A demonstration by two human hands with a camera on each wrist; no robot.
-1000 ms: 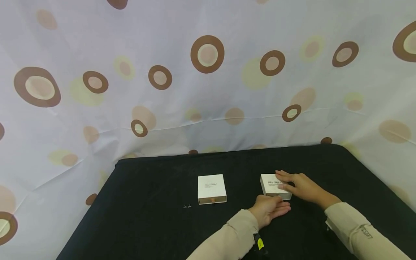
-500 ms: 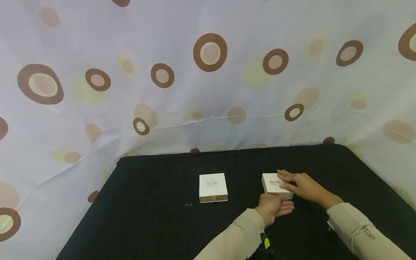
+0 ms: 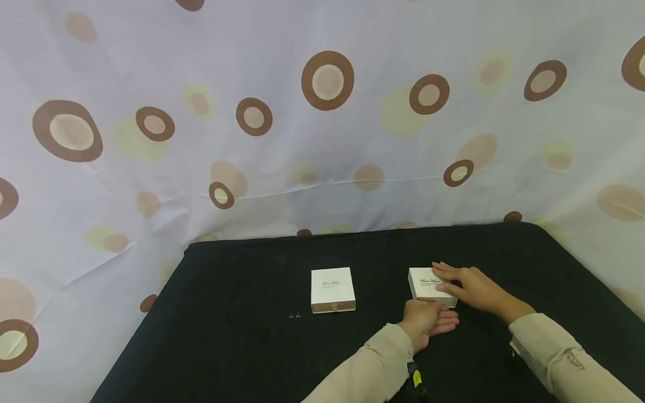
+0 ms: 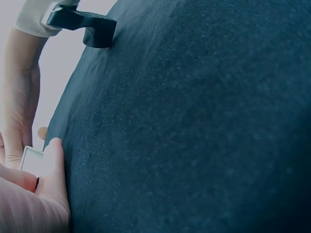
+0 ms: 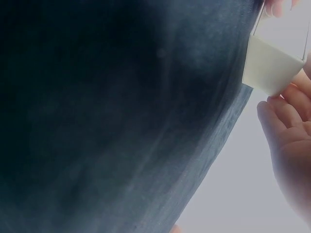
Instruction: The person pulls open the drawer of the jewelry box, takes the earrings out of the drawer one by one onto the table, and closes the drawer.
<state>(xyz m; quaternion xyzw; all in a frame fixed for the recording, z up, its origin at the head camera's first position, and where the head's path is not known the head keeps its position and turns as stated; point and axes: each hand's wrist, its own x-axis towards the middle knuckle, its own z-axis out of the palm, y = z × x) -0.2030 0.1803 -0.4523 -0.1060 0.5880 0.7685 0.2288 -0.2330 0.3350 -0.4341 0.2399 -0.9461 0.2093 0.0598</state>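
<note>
A small white box (image 3: pixel 423 282) with dark lettering on its lid lies right of centre in the head view. My right hand (image 3: pixel 476 288) grips it from the right, fingers over the far part of the lid and thumb near the front. At the box's front is my left hand (image 3: pixel 425 322), palm turned up, other fingers reaching right. In the left wrist view its thumb and index finger pinch at the box, a small dark strip (image 4: pixel 37 183) between them. The right wrist view shows a plain side of the box (image 5: pixel 272 63) beside the fingers.
A second white box (image 3: pixel 332 286) with lettering and a tan tab on its front sits to the left. Two small pale marks (image 3: pixel 294 315) show on the black tablecloth (image 3: pixel 242 347). Behind the table hangs a white curtain (image 3: pixel 282 162) with brown circles.
The left wrist has shifted slightly right at the box's front. The right hand keeps its hold and the box stays in place. The whole head view has drifted a little.
</note>
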